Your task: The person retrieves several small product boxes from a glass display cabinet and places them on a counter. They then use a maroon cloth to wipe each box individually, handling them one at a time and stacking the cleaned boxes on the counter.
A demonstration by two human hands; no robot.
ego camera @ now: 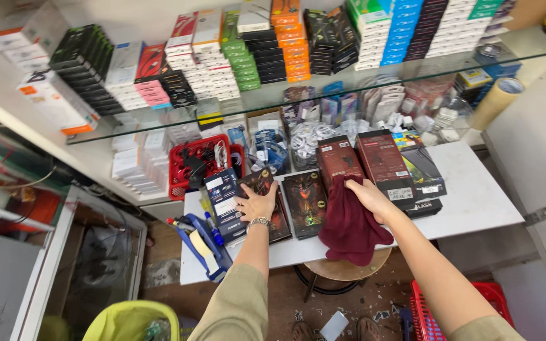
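Note:
My left hand (257, 203) lies flat, fingers spread, on a dark printed box (272, 208) on the white table (475, 202); a metal bracelet circles that wrist. My right hand (366, 194) grips a dark red cloth (351, 227) that hangs down over the table's front edge. The cloth touches the lower end of a maroon box (338, 159). Between my hands lies another dark box with a printed figure (305, 203). A second maroon box (385, 165) leans to the right of the first.
A red basket of cables (197, 165) sits at the table's back left, a blue tape dispenser (200, 243) at front left. Stacked boxes fill the glass shelf (374, 74). A round stool (345, 270), a red crate (426, 316) and a yellow-green bin (131, 321) stand below.

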